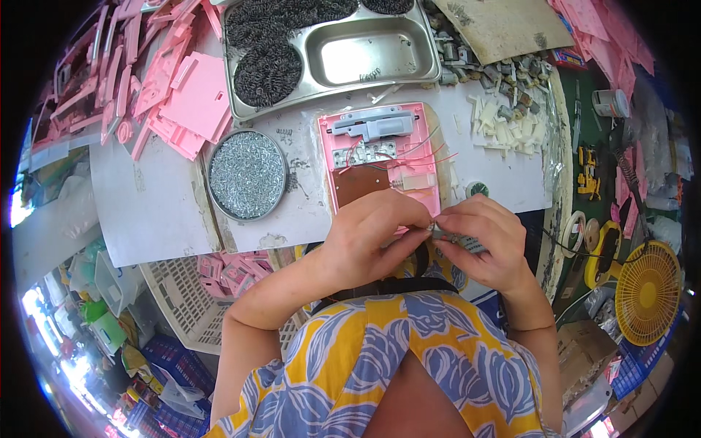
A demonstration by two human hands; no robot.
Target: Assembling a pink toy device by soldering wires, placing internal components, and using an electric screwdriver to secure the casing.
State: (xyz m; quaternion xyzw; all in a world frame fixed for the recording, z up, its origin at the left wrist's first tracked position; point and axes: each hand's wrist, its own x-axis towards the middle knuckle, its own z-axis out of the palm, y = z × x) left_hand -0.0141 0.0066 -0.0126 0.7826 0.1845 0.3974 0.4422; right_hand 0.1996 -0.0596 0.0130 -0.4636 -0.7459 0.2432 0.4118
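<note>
My left hand (376,232) and my right hand (488,239) meet at the near edge of a pink plastic housing (425,135), fingertips pinched together. What they pinch is small and mostly hidden; a bit of grey shows between the fingers. Beneath my right hand a grey piece (471,245) shows in part, and I cannot tell whether it is held. Inside the housing lie a grey plastic mechanism (376,125), a metal plate (364,154), a brown board (359,185) and thin red and green wires.
Left of the housing stands a round dish of small metal screws (247,175). A steel tray (369,50) of dark springs is behind. Small motors (456,62) and white plastic parts (504,124) lie right. Pink panels (196,102) pile up far left; a yellow fan (648,293) stands right.
</note>
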